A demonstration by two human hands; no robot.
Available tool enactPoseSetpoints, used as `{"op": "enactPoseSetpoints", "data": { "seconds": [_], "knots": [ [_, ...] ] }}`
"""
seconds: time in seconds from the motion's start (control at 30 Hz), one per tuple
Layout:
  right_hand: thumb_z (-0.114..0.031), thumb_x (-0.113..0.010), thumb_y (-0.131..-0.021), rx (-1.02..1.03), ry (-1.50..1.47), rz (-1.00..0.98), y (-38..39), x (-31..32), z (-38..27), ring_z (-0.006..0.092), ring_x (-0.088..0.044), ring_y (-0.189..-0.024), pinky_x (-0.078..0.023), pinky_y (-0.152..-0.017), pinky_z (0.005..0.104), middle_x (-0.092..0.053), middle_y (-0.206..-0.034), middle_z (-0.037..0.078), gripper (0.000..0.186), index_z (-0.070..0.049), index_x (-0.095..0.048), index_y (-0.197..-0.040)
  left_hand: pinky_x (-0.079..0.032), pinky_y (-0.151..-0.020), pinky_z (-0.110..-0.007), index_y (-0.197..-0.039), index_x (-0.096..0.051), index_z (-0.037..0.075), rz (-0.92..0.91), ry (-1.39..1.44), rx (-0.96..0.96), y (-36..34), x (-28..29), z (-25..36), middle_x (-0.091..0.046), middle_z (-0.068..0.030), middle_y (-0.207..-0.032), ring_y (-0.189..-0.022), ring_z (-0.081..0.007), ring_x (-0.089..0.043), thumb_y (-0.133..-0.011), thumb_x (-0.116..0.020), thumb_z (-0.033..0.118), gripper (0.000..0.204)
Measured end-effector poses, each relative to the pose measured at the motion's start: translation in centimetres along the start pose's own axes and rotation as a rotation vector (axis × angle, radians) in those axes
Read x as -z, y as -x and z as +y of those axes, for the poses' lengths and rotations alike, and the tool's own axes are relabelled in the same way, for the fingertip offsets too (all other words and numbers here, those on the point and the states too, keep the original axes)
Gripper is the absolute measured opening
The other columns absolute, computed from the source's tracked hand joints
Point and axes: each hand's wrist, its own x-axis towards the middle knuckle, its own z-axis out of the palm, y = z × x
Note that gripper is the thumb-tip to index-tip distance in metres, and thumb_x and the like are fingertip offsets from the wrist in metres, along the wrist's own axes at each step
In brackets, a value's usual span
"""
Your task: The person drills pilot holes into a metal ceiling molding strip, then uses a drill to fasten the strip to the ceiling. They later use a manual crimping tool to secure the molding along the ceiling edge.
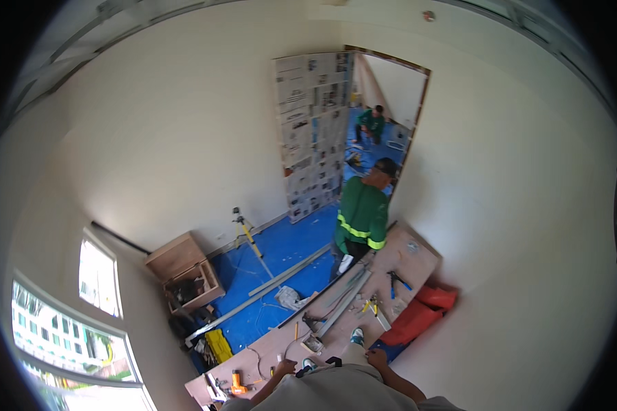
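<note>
My left hand [286, 368] hangs low beside my body, above the wooden board [259, 342]. Its fingers look loosely curled, and nothing shows in them. Close against my leg is my right hand [376, 357], also curled, with no object visible in it. My shoes [357, 335] show between the hands, against the board. Nearest the left hand are a cable [257, 363] and an orange power tool [237, 383]. Ahead of my feet lie a hammer [313, 320], a small box [312, 344], metal profiles [346, 301], yellow-handled pliers [373, 305] and a blue-handled cutter [397, 282].
A person in a green top [363, 212] stands at the board's far end; another person [371, 125] crouches beyond the doorway. The door [313, 130] is papered over. Blue sheeting [281, 243] bears a tripod [247, 233] and a wooden chest [188, 267]. Red bags [421, 315] lie right.
</note>
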Motion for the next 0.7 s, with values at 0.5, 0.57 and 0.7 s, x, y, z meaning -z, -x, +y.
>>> {"op": "enactPoseSetpoints", "data": {
  "seconds": [0.5, 0.57, 0.7],
  "knots": [
    [-0.043, -0.063, -0.085, -0.174, -0.016, -0.029, 0.2, -0.1, -0.5, 0.0381, -0.072, -0.093, -0.056, -0.087, 0.0472, -0.076, -0.094, 0.019, 0.04, -0.008, -0.079, -0.095, -0.057, -0.071, -0.045, -0.1, -0.076, 0.016, 0.008, -0.236, -0.066, -0.7, -0.5, -1.9, -0.074, -0.0148, -0.08, -0.079, -0.0316, -0.074, -0.087, -0.068, 0.036, 0.025],
    [-0.041, -0.064, -0.084, -0.228, -0.041, -0.053, 0.6, 0.2, -0.6, 0.0376, -0.072, -0.093, -0.056, -0.088, 0.0469, -0.076, -0.094, 0.019, 0.038, -0.008, -0.079, -0.096, -0.057, -0.071, -0.045, -0.1, -0.075, 0.016, 0.007, -0.199, -0.031, -1.3, -0.9, -1.4, -0.073, -0.0148, -0.08, -0.079, -0.0317, -0.074, -0.087, -0.068, 0.035, 0.024],
    [-0.038, -0.066, -0.083, -0.199, -0.057, -0.022, 1.3, 1.0, -0.6, 0.0362, -0.073, -0.092, -0.056, -0.088, 0.0457, -0.076, -0.094, 0.018, 0.034, -0.009, -0.079, -0.096, -0.057, -0.071, -0.045, -0.099, -0.075, 0.016, 0.009, -0.153, -0.003, -2.1, -1.4, -0.9, -0.073, -0.0147, -0.08, -0.079, -0.0318, -0.074, -0.086, -0.068, 0.035, 0.024]
  ]
}}
